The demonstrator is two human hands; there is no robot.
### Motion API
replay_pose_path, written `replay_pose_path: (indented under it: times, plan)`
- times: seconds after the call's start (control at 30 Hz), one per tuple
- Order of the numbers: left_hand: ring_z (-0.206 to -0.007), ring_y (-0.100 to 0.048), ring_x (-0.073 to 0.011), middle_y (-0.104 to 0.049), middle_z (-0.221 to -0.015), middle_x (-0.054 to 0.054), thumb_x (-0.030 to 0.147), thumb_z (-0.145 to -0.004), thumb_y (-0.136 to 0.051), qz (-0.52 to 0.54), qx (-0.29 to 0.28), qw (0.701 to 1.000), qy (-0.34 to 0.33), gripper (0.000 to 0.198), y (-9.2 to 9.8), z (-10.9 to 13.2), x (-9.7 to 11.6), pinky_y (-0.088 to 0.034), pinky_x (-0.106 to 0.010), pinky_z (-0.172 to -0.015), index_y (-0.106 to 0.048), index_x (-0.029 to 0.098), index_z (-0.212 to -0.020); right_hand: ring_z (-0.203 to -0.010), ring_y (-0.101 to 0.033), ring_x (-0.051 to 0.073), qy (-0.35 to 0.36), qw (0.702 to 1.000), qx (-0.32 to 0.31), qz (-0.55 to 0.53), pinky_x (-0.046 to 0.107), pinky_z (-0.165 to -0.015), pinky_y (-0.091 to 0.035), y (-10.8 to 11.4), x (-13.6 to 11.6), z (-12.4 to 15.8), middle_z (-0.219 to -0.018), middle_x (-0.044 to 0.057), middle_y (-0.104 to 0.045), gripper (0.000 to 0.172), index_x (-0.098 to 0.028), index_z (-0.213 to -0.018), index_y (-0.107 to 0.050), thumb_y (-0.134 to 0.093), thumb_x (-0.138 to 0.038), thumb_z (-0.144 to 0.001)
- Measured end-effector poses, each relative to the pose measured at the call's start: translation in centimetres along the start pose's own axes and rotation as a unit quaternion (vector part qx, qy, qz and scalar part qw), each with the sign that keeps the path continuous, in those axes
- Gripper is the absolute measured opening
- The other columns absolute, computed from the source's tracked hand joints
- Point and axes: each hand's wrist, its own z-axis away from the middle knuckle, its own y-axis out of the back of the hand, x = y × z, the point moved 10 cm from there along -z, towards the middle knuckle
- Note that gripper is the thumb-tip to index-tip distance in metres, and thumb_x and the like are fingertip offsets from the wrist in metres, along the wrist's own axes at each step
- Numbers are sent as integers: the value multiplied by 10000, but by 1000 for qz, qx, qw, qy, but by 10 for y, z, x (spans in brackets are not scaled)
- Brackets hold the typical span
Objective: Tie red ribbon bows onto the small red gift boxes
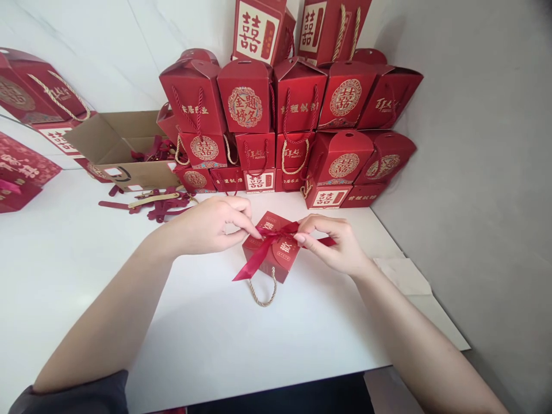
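Observation:
A small red gift box [282, 264] with gold lettering sits on the white table in front of me. Across its top lies a red satin ribbon [254, 263] tied in a bow, one tail hanging toward me on the left. My left hand [215, 224] is at the bow's left side, fingertips pinched on the ribbon. On the other side, my right hand [332, 238] pinches the bow's right loop between thumb and forefinger, with a ribbon tail showing behind the fingers. A twisted gold cord handle [264, 302] loops from the box onto the table.
Stacked red gift boxes [297, 103] with cord handles line the back wall. An open cardboard box [150, 172] holding dark red pieces stands back left, with loose ribbon strips [161, 202] before it. More red boxes [43, 86] are at far left. A grey wall [483, 144] bounds the right.

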Motion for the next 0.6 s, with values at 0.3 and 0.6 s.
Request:
replay_pose_path:
  times: [0.3,0.6]
  plan:
    - [-713,-562,-131,-643,-834,4,189,-834,-554,-5,21,1000,-1,174,3,-3,1,-409,-254,-674,-716,234,-882,-641,-555,151,-62,997,42,-15,283,-578,-447,6,17,1,-682,26,-600,306,-202,-658,-562,-578,-374,-911]
    - [-791,-594,-125,-657,-930,1,235,-904,-521,-27,13,999,-16,253,-4,-4,2,-434,-236,-698,-730,282,-1038,-624,-522,132,-55,997,48,-25,262,-574,-434,5,18,2,-654,14,-565,322,-188,-642,-549,-581,-361,-913]
